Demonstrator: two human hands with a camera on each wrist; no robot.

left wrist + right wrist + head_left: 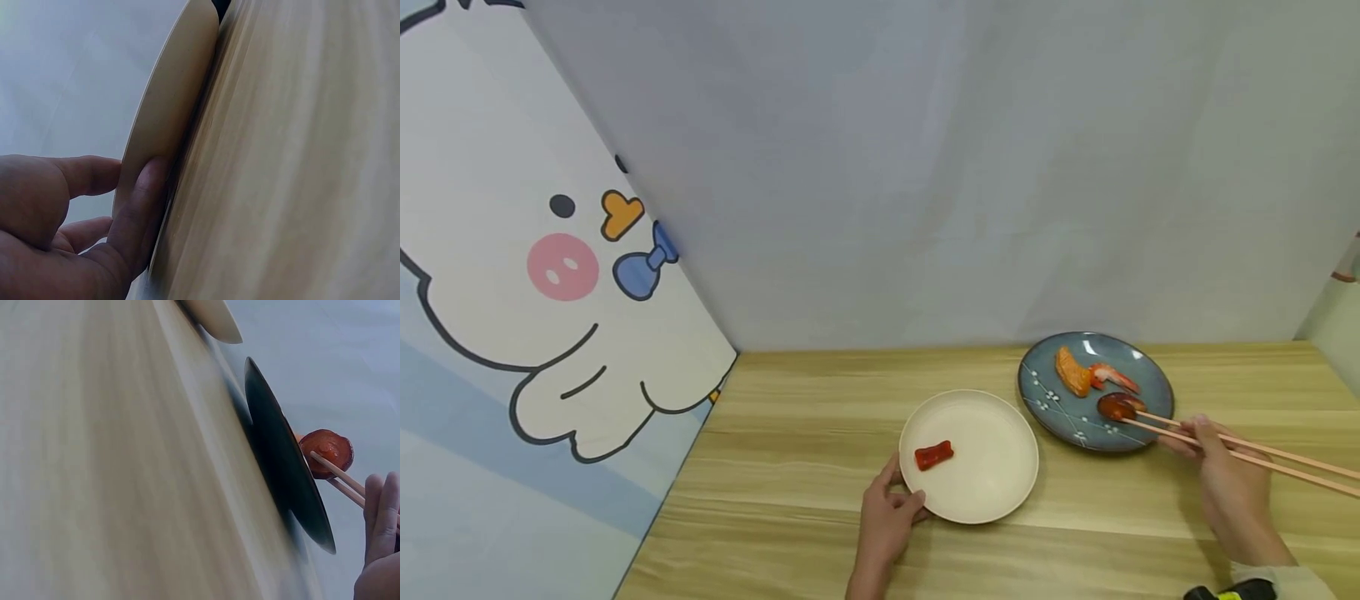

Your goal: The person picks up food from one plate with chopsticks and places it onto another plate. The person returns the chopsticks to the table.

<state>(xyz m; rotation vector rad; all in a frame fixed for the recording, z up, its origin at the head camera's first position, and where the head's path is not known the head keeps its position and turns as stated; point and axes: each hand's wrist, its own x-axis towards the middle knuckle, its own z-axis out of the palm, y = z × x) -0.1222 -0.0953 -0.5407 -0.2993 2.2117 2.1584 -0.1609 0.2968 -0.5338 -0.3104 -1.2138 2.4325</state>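
Note:
My left hand (886, 512) holds the left front rim of a cream plate (988, 471), fingers and thumb against its edge. On that plate lies a small dark-red glossy piece of food (934, 455). My right hand (1232, 483) grips a pair of long wooden chopsticks (1300, 460), their tips at a round reddish-brown piece like a mushroom cap (1117, 407). In the right wrist view this mushroom cap (328, 440) shows beside the rim of the blue plate (284, 462), chopstick tips against it. An orange wedge-shaped piece (1072, 372) and a shrimp (1112, 377) lie on the blue plate.
Both plates stand on a wood-grain table (775, 467), the blue one behind and right of the cream one. A grey curtain-like backdrop (925, 183) rises behind the table. At left is a panel with a cartoon figure (490, 183).

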